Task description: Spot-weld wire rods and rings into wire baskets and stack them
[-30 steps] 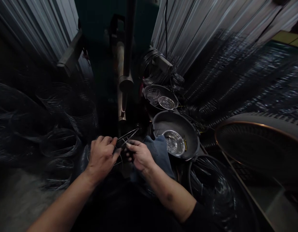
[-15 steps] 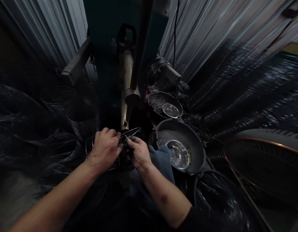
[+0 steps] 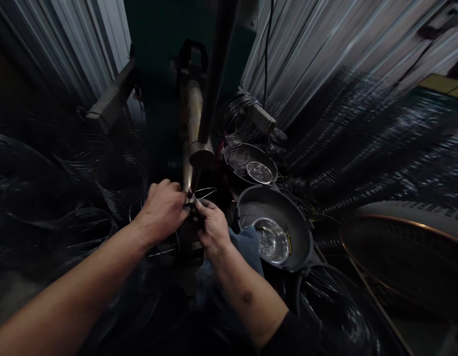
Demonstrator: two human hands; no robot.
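My left hand (image 3: 162, 207) is closed around a thin wire frame. One bent wire loop (image 3: 206, 191) of it sticks out past the fingers to the right, and more wire curves below the hand. Between the thumb and fingertips of my right hand (image 3: 214, 225) is a small, thin metal piece, mostly covered by the fingers. Both hands meet just under the pointed tip (image 3: 192, 187) of a machine that looks like a spot welder, with a thick metal arm (image 3: 195, 109). Whether the wire touches the tip is hidden.
Right of my hands, a dark pan (image 3: 301, 237) holds a shiny bowl (image 3: 275, 242) of small metal pieces. Behind it sits another pan (image 3: 229, 153) with a second bowl (image 3: 259, 172). Stacked wire rings (image 3: 121, 183) stand left; a blue cloth (image 3: 247, 247) hangs by my right wrist.
Both hands have moved slightly up and forward, bringing the wire frame closer under the machine's tip. The view has shifted a little.
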